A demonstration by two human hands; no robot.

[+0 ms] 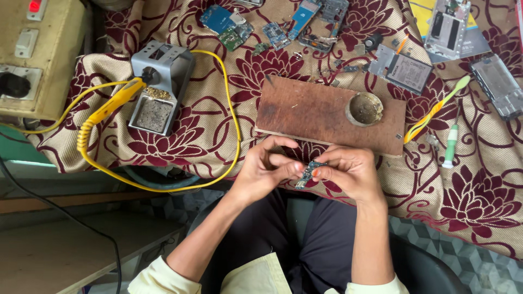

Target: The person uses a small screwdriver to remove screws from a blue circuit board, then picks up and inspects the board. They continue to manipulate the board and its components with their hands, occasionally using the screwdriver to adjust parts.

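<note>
Both my hands meet at the table's near edge around a small blue-green circuit board (306, 172). My left hand (267, 169) pinches its left end with thumb and fingers. The board's right end sits in the fingertips of my right hand (348, 171). Just beyond them lies a brown wooden board (310, 111) carrying a small round tin (364, 108) of dull paste. A yellow soldering iron (111, 103) rests in its grey metal stand (159, 87) at the left, its yellow cord looping toward my left hand.
Several loose circuit boards and phone frames (318, 22) lie at the table's far edge on the floral cloth. A metal shield plate (406, 68), a yellow-green toothbrush (436, 109) and a green-handled screwdriver (450, 146) lie right. A beige power socket box (35, 57) stands far left.
</note>
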